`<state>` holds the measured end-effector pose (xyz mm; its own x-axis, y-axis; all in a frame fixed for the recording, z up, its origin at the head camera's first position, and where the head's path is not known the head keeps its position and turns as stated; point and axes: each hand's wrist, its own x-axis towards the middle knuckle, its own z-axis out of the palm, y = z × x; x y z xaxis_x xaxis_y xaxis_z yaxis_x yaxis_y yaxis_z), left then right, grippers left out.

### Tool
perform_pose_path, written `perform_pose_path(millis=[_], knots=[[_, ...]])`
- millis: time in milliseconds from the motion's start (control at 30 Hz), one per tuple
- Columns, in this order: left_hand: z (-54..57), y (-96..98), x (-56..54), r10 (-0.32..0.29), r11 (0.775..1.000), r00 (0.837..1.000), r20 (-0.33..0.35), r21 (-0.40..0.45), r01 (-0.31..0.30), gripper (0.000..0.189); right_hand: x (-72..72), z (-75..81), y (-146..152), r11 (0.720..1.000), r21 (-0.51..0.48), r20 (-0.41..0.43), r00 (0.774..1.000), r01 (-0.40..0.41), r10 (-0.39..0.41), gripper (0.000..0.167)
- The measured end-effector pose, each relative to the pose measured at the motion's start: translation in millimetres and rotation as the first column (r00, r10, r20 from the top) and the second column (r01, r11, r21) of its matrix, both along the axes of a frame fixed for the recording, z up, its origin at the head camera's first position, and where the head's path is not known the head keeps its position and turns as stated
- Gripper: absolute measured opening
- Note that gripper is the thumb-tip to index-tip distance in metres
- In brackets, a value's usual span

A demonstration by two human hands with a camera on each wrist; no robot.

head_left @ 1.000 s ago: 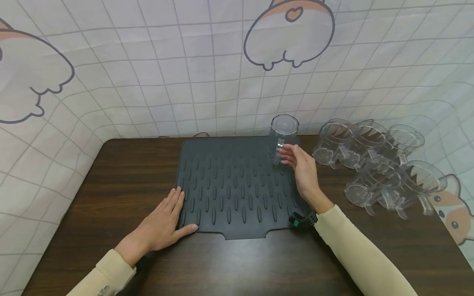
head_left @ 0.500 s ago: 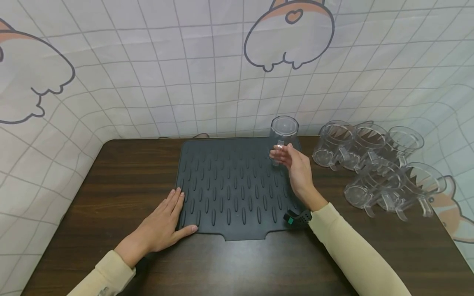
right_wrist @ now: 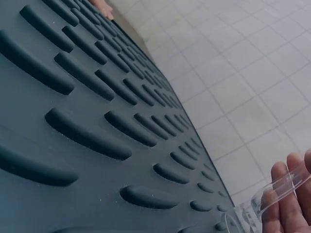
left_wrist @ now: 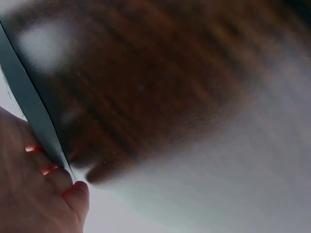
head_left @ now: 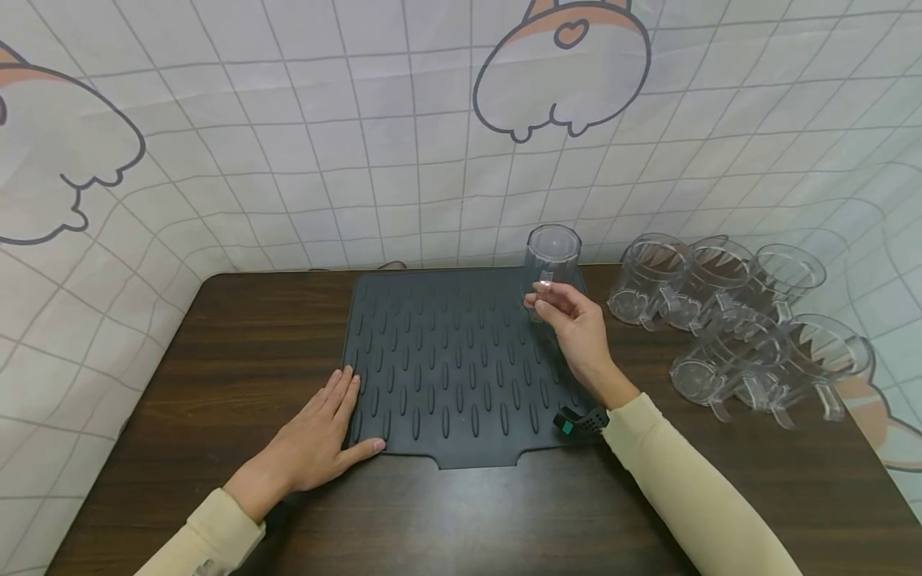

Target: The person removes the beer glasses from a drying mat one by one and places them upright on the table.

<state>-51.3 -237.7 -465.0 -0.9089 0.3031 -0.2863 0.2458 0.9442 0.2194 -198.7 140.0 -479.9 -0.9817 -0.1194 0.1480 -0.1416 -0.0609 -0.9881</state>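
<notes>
A clear mug (head_left: 553, 250) stands at the back right corner of the dark grey ridged mat (head_left: 446, 376), with its thick base seemingly on top. My right hand (head_left: 579, 332) pinches its handle, thumb facing the fingers. In the right wrist view, the transparent handle (right_wrist: 286, 187) crosses in front of the fingers at the lower right. My left hand (head_left: 310, 436) lies with straight fingers on the mat's left front corner, thumb spread along the front edge. The left wrist view shows that hand (left_wrist: 39, 184) from low down beside the mat's edge.
Several clear handled mugs, including a back-row mug (head_left: 648, 280) and a front-row mug (head_left: 727, 352), stand close together on the right of the brown wooden table (head_left: 245, 344). A white gridded cloth (head_left: 302, 160) with cartoon animals hangs right behind the table.
My right hand has shifted slightly left onto the mug's handle, and its thumb has closed toward the fingers. The mug and my left hand have stayed in place.
</notes>
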Motion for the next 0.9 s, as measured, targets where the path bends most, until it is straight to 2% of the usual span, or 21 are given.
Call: perform_pose_path(millis=[233,700,900], knots=[[1.1,0.4,-0.1,0.001,1.0,1.0,0.001,0.004,-0.001,0.105,-1.5,0.0,2.4,1.0,0.017,-0.024,1.0,-0.003,0.003,0.031],[-0.2,-0.5,-0.7,-0.003,1.0,1.0,0.005,0.011,0.003,0.105,2.3,7.2,10.4,0.999,-0.041,0.003,1.0,0.02,-0.02,0.028],[1.0,-0.4,-0.4,-0.006,1.0,1.0,0.0,0.012,0.006,0.105,6.1,14.1,15.7,0.998,0.047,0.009,0.999,0.042,-0.042,0.028]])
